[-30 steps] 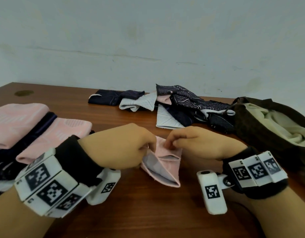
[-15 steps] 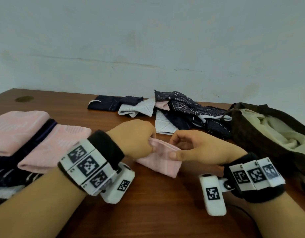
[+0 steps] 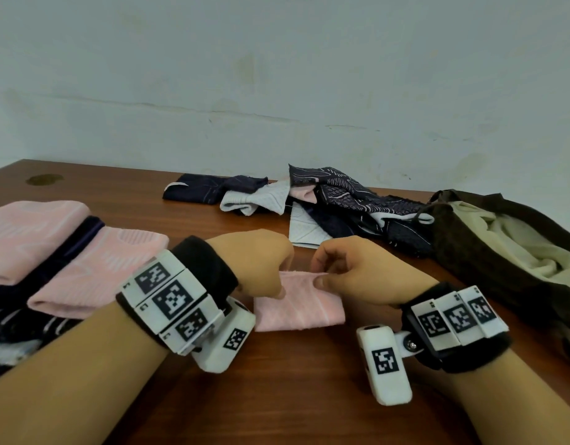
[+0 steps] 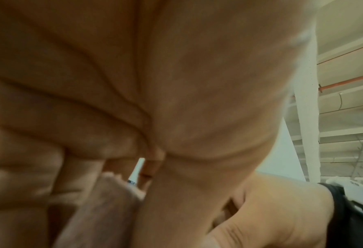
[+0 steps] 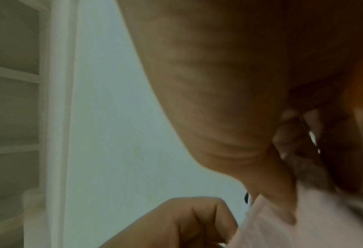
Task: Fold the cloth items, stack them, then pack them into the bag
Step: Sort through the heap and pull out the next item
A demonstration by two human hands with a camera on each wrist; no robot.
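A small pink cloth (image 3: 301, 305) lies folded flat on the wooden table (image 3: 277, 396) between my hands. My left hand (image 3: 261, 268) pinches its upper left edge with curled fingers. My right hand (image 3: 351, 271) pinches its upper right edge between thumb and fingers. The left wrist view shows my curled fingers on the pink cloth (image 4: 104, 209). In the right wrist view my thumb lies on the pink cloth (image 5: 303, 223). A stack of folded pink and dark cloths (image 3: 52, 264) sits at the left. An open brown bag (image 3: 502, 252) with cream lining lies at the right.
A heap of unfolded dark, patterned and grey cloths (image 3: 325, 207) lies at the back of the table near the wall. Bare wood stretches along the front edge between my forearms.
The pink cloth, held up and open a second ago, has been folded over and laid flat on the table. Both hands moved down with it and still pinch its far edge.
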